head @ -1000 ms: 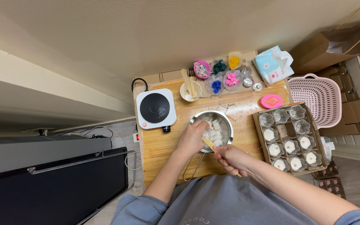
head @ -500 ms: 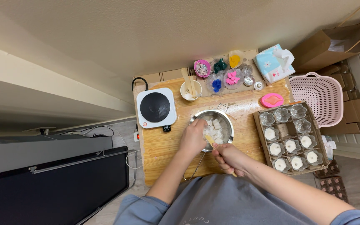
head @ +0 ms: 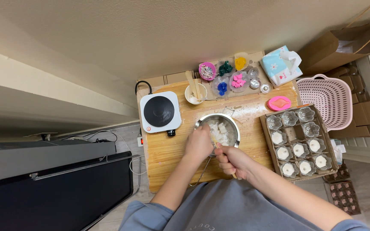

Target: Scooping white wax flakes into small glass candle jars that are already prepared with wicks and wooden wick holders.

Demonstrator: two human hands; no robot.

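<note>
At the left end of the wooden table (head: 168, 152) a small white hot plate (head: 159, 112) with a black round top sits near the far-left corner, well apart from both hands. Just right of it, near the table's middle, stands the metal pot (head: 220, 126), holding pale white chunks; its thin wire handle runs from the near rim back toward the person, toward the near edge. The left hand (head: 199, 144) lies on the pot's near-left rim, fingers curled down over it, gripping the rim or the handle's root, though which exactly I cannot tell. The right hand (head: 233, 161) sits just beside it, a little nearer the near edge, closed around a slim wooden stick (head: 216, 143) whose long axis slants up and leftward from the fist into the pot, its tip among the chunks. So the pot lies straight ahead of both hands, the left one being the closer. Further right, along the right edge, a cardboard tray (head: 298, 143) holds small glass cups, some filled white, some clear, out of reach of either hand; a pink basket (head: 332, 101) stands beyond it
</note>
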